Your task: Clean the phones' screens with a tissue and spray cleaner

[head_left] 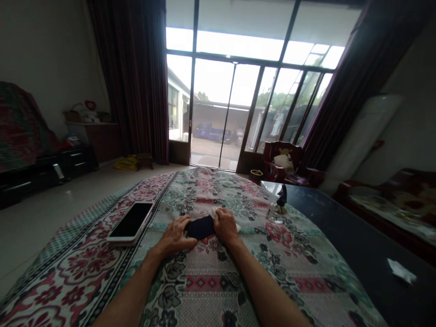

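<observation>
A small dark phone (200,228) lies on the flowered cloth (211,295) in front of me. My left hand (176,234) grips its left end between thumb and fingers. At the other end, my right hand (225,225) is closed on a crumpled white tissue (213,212), pressed to the phone's right edge; most of the tissue is hidden under the fingers. Left of my hands rests a larger phone (131,221) with a white frame and black screen. To the right stands a clear spray bottle (277,209) with a black nozzle.
A black table (327,218) adjoins on the right, with a crumpled white tissue (402,271) on it. Farther off are a wooden chair (284,159), a small stool (144,161) and a glass door (213,113) between dark curtains.
</observation>
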Demonstrator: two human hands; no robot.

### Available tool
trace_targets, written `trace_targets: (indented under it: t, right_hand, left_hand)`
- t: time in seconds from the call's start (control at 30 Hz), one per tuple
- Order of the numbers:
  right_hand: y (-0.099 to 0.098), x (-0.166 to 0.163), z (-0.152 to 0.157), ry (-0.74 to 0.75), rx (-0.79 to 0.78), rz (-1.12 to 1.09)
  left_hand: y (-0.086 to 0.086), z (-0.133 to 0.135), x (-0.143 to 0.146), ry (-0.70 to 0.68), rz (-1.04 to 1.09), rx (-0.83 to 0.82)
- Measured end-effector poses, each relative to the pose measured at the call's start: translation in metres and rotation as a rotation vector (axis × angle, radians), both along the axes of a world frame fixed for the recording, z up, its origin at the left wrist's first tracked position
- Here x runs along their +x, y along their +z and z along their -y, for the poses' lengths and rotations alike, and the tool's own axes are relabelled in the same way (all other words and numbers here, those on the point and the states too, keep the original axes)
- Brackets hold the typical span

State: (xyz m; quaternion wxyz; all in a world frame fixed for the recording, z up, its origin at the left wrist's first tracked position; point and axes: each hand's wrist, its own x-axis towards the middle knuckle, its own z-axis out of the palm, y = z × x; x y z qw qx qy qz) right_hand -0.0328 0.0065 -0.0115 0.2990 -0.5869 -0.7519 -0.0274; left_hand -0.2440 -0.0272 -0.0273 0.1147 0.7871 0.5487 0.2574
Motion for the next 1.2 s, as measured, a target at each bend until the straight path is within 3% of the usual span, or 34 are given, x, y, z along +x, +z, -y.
trace_targets:
  t: [0.63,0.87,1.0,1.2]
  right_hand:
    - [-0.004,0.002,0.048,-0.103,0.036,-0.038]
    - [-0.002,-0.004,0.070,0.023,0.050,-0.053]
    - [0.001,-0.005,0.064,0.101,0.038,-0.010]
    - [0.009,0.007,0.026,-0.004,-0.060,0.025]
  left_hand:
    - [0.000,0.003,0.001,0.042,0.049,0.009]
    - [0.003,0.004,0.002,0.027,0.036,0.003]
    - [0.004,0.004,0.002,0.028,0.061,-0.002]
    - [0.004,0.004,-0.001,0.009,0.063,-0.001]
